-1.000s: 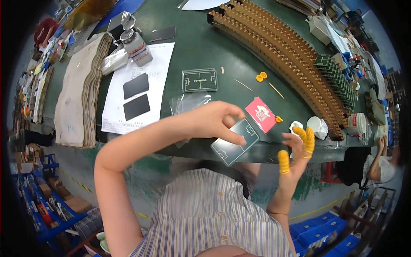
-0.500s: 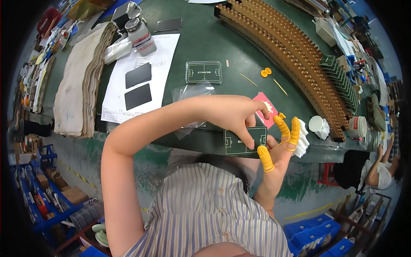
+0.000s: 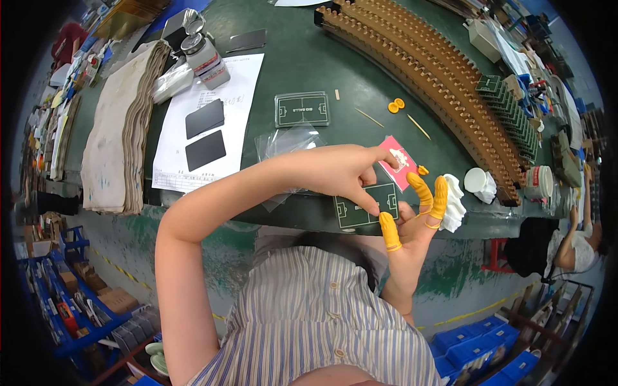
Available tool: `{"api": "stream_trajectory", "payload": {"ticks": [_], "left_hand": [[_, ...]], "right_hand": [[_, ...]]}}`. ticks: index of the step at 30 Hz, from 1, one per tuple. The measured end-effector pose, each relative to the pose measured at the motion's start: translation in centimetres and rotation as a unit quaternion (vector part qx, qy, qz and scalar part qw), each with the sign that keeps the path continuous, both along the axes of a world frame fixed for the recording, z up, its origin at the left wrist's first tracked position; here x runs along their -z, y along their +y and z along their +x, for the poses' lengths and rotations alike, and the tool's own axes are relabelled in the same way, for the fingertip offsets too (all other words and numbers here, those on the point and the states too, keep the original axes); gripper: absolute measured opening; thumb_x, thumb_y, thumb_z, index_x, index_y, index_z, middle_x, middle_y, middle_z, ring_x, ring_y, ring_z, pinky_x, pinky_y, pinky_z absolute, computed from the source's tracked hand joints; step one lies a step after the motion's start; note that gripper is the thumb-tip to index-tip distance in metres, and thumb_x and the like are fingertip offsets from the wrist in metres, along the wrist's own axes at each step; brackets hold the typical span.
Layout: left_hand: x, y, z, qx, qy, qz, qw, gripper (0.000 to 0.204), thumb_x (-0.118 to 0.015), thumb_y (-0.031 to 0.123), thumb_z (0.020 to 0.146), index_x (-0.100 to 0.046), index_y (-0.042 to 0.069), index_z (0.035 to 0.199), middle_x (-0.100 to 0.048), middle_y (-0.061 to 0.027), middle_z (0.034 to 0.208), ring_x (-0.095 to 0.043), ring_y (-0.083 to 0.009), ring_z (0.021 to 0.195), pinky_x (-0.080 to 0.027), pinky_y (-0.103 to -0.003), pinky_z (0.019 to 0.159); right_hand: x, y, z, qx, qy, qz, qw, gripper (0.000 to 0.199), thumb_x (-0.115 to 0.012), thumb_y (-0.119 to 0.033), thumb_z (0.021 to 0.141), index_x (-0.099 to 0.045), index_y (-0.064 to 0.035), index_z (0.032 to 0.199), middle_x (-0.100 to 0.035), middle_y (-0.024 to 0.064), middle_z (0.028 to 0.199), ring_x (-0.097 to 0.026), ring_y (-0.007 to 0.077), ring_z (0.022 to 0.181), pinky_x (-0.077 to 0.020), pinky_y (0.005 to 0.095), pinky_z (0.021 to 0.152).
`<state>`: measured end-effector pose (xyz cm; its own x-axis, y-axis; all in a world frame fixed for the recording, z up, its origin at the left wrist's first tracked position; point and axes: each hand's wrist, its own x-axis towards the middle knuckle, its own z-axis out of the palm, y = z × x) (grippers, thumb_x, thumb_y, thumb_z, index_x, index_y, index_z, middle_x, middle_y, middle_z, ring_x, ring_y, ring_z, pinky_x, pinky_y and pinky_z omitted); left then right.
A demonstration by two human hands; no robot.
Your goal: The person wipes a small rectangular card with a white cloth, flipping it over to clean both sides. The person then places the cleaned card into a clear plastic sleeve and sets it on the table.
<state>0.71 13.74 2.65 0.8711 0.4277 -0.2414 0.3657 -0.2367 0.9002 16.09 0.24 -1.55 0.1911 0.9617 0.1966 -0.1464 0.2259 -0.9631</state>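
A dark green card [image 3: 353, 215] with white soccer-field lines is held at the table's front edge, tilted with its right end higher. My left hand [image 3: 344, 172] reaches across from the left, its thumb pressing on the card's face and its index finger stretched over a pink card [image 3: 400, 165]. Yellow finger cots cover the thumb and two fingers of my right hand [image 3: 408, 241]. That thumb meets the card's lower right edge, with bare fingertips behind the card. A loose yellow cot [image 3: 422, 170] lies by the pink card, and crumpled white tissue [image 3: 453, 204] sits beyond my right fingers.
A similar green card [image 3: 302, 110] in a clear case lies beside plastic film [image 3: 270, 148]. Toothpicks [image 3: 418, 127] and yellow cots [image 3: 396, 105] are farther back. Long pegged racks [image 3: 412, 83] curve along the right. White paper [image 3: 235, 96], black cards [image 3: 206, 150] and a bottle [image 3: 207, 62] stand left.
The green card has tilted, its right end rising a little. My right thumb has moved left against its lower edge, and my right bare fingertips now show behind it. The whole view has shifted slightly.
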Motion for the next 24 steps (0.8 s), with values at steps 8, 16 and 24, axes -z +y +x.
{"api": "stream_trajectory", "payload": {"ticks": [8,16,24], "left_hand": [[0.6,-1.4,-0.4,-0.201,-0.096,-0.205,0.953,0.048,-0.054,0.031,0.093,-0.043,0.004,0.132,-0.063,-0.0049,0.080,-0.059,-0.0099,0.074,-0.045,-0.024,0.074],[3.3,-6.5,-1.6,-0.302,-0.266,-0.339,0.850,0.045,-0.036,0.035,0.099,-0.043,0.002,0.130,-0.066,-0.0092,0.096,-0.061,-0.0135,0.093,-0.046,-0.027,0.085],[2.9,-9.4,-0.5,-0.392,-0.202,-0.118,0.890,0.052,-0.073,-0.005,0.070,-0.051,0.002,0.117,-0.069,-0.0069,0.095,-0.063,-0.0129,0.091,-0.045,-0.027,0.085]], "right_hand": [[0.6,-0.1,-0.1,0.060,0.026,0.033,0.997,0.092,-0.059,0.015,0.077,-0.008,-0.0167,0.147,-0.030,0.0149,0.137,-0.055,0.0210,0.105,-0.0476,0.0299,0.088],[0.8,-0.1,0.0,0.076,0.057,0.029,0.995,0.091,-0.054,0.019,0.078,-0.007,-0.0174,0.147,-0.027,0.0140,0.138,-0.053,0.0211,0.107,-0.0477,0.0292,0.088],[0.6,-0.6,0.1,0.067,-0.040,0.063,0.995,0.094,-0.060,0.014,0.076,-0.004,-0.0156,0.147,-0.041,0.0153,0.130,-0.053,0.0217,0.108,-0.0431,0.0332,0.091]]}}
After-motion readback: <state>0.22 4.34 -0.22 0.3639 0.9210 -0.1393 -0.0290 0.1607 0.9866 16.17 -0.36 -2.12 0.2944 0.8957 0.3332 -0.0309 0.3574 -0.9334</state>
